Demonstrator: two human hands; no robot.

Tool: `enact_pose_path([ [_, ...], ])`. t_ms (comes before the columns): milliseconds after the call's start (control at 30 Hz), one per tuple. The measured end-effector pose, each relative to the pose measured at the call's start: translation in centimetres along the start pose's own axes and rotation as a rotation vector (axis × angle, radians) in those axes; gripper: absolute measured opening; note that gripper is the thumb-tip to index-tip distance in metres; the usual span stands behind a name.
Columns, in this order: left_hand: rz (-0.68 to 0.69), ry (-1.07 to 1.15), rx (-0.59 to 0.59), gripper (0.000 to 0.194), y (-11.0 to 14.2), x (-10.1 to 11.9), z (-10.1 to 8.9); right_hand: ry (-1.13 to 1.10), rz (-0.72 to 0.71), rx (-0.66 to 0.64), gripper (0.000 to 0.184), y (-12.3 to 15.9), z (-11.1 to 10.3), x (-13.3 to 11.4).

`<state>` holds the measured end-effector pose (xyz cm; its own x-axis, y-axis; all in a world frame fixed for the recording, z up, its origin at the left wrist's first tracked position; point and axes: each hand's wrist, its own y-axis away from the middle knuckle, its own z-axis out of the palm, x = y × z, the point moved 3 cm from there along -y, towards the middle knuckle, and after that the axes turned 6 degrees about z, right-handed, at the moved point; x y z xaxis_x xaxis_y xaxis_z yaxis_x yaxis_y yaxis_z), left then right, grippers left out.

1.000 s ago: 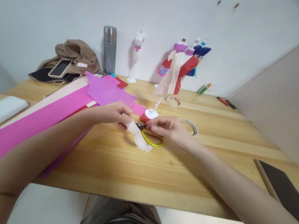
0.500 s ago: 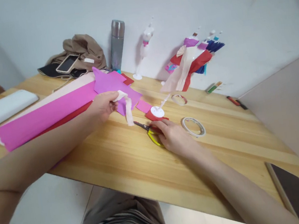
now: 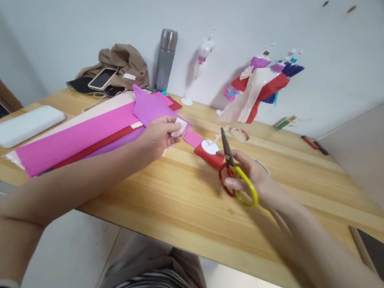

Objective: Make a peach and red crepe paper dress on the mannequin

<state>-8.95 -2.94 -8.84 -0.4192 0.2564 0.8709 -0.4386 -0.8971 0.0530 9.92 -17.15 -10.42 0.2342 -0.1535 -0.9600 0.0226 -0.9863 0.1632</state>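
My left hand (image 3: 160,136) pinches a white crepe paper strip (image 3: 178,128) over the end of the purple paper (image 3: 153,107). In my right hand (image 3: 252,171) are scissors (image 3: 227,146) with one yellow and one red handle loop, raised off the table, blades together and pointing up. Just beyond the scissors stands a doll-like figure dressed in pale and red paper (image 3: 259,90) on a white round base (image 3: 210,147). Red paper (image 3: 208,157) lies by that base. A roll of tape (image 3: 263,165) is mostly hidden behind my right hand.
Rolled pink paper (image 3: 81,135) lies at the left, near a white power bank (image 3: 27,126) with a cable. Behind are a phone (image 3: 102,79) on brown cloth (image 3: 124,61), a grey flask (image 3: 167,60) and a slim white figure (image 3: 199,69). A dark notebook (image 3: 383,251) lies front right.
My right hand has picked the scissors up off the table and turned their blades upward. My left hand has gathered the hanging white strip into its fingers. The view has swung left.
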Motion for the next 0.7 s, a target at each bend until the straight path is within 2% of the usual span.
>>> enact_pose_path([
  [100,0.192,-0.198,-0.247,0.011,1.1,-0.4,0.9,-0.254,-0.03,0.034,0.04,-1.2,0.8,-0.4],
  [233,0.685,-0.804,-0.566,0.012,3.1,-1.4,1.5,-0.394,-0.044,0.092,0.042,-2.3,1.7,0.1],
  [333,0.91,-1.16,-0.756,0.014,3.8,-3.1,1.3,-0.482,-0.036,0.155,0.043,-2.6,1.9,1.1],
  [500,1.071,-1.405,-0.84,0.022,3.6,-4.7,0.7,-0.521,0.044,0.208,0.045,-2.8,2.0,3.5],
  [600,1.236,-1.52,-0.878,0.034,4.1,-4.9,0.9,-0.469,0.106,0.233,0.044,-2.9,2.0,4.1],
  [700,1.344,-1.577,-0.957,0.028,4.8,-4.8,1.4,-0.437,0.138,0.271,0.04,-2.9,2.1,4.0],
])
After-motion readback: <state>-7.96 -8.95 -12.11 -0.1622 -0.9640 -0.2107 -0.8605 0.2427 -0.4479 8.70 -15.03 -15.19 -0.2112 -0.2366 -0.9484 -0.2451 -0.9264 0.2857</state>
